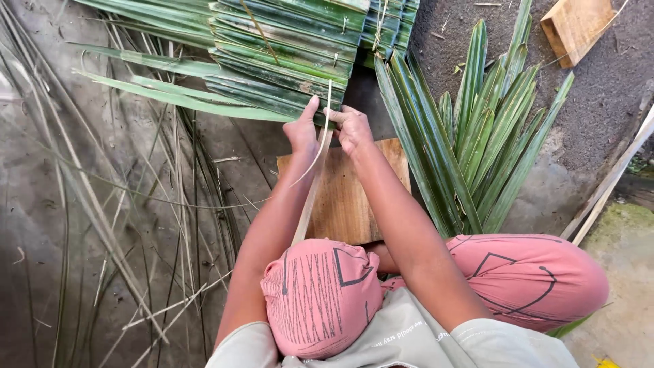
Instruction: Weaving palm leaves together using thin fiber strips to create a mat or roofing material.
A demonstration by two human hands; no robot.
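Observation:
My left hand and my right hand meet at the near edge of a panel of folded green palm leaves lying on the ground. Both pinch the leaf edge, and a thin pale strip runs between them and curls down toward me. A long pale stick runs from the hands back toward my knee. Below the hands lies a flat brown wooden board. My knees in pink patterned trousers fill the lower middle.
A fan of loose green palm leaves lies to the right of the board. Dry leaf ribs and strips are strewn over the grey ground at left. A second wooden block sits top right; pale poles lean at right.

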